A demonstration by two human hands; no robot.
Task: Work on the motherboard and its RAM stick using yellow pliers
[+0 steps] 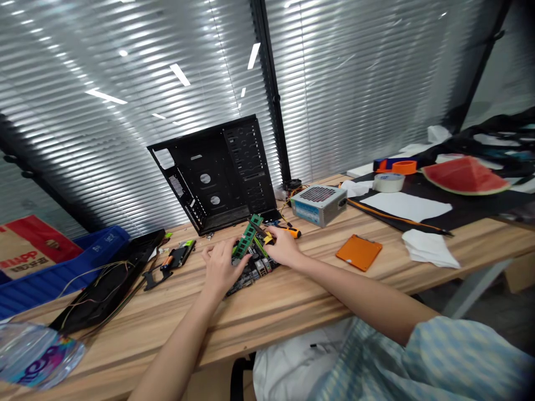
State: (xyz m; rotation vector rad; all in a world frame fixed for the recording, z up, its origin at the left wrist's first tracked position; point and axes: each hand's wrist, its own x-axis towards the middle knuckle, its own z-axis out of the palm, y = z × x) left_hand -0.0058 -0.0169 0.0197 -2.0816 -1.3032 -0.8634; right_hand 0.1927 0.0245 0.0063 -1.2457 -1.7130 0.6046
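Observation:
A green RAM stick (248, 236) is tilted above the motherboard (249, 273), which lies on the wooden table. My left hand (220, 265) is closed on the stick's lower end, thumb and fingers on either side of it. From the right, my right hand (282, 246) reaches in, fingers closed round a tool with a dark tip and yellow parts (267, 238). The tool's tip points toward the RAM stick's upper part; whether they touch I cannot tell. Its exact kind is unclear. Both hands partly cover the motherboard.
Behind stands an open black computer case (209, 178), with a power supply (320, 205) to its right. An orange drive-like plate (359, 252) lies on the right. On the left are a black panel with wires (111, 284), a blue bin (100, 245) and a plastic bottle (39, 356).

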